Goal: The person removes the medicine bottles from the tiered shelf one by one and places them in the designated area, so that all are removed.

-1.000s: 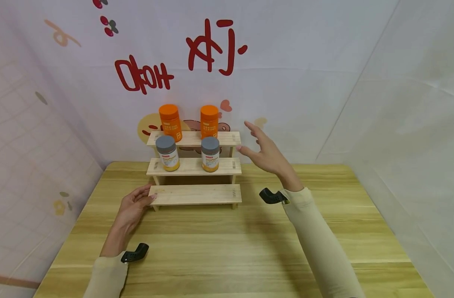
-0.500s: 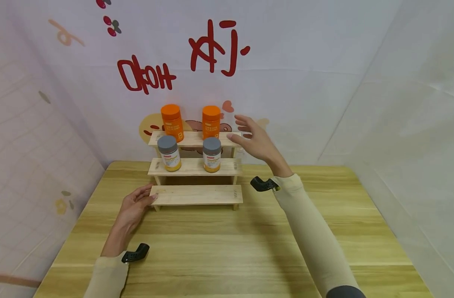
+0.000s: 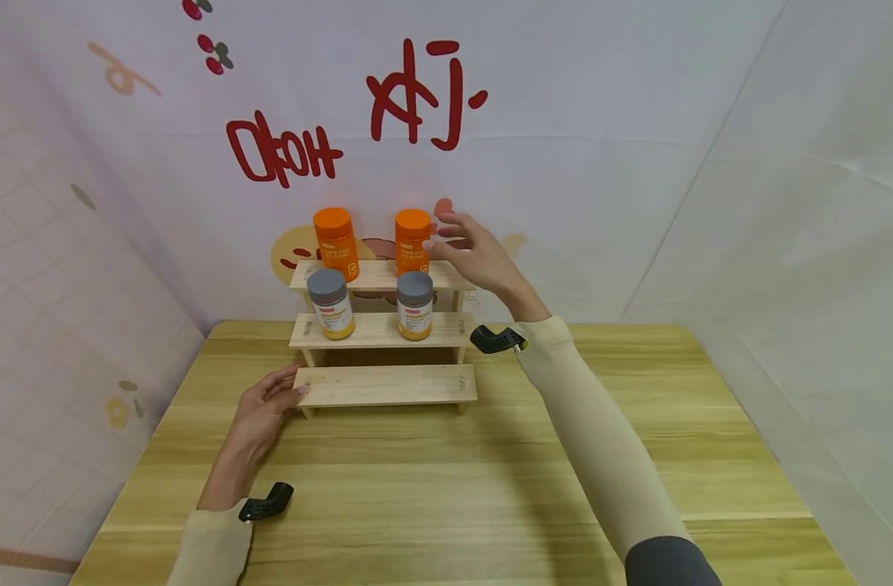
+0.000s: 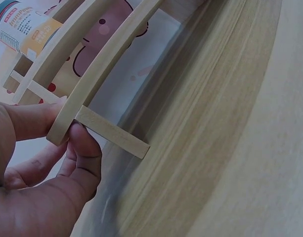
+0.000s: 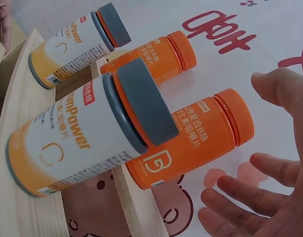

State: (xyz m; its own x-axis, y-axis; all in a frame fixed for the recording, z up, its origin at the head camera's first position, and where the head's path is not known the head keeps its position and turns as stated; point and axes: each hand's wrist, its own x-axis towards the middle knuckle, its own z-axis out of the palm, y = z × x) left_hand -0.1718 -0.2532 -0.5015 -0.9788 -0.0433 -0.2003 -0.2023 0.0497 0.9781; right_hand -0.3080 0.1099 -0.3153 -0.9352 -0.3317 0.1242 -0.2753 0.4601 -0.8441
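Note:
A three-tier wooden display stand [image 3: 387, 386] stands on the table. My left hand [image 3: 264, 409] pinches the left end of its lowest board, thumb and fingers on either side in the left wrist view. My right hand [image 3: 481, 256] is beside the right orange bottle [image 3: 413, 244] on the top tier, fingers apart. A gap separates this hand from the bottle in the right wrist view. Another orange bottle [image 3: 338, 246] stands on the left of that tier. On the middle tier are two white-and-yellow bottles with grey lids, a right one [image 3: 415, 308] and a left one [image 3: 332, 306].
A white printed cloth [image 3: 563, 171] hangs behind the stand, with more cloth at both sides. The wood-grain table [image 3: 417, 496] extends in front and to the right. A black wrist device [image 3: 496, 338] sits at the right cuff, another black device [image 3: 267, 501] at the left.
My right hand has moved left, from right of the stand to close beside the right orange bottle. The left hand keeps its hold on the lowest board; the bottles stay in place.

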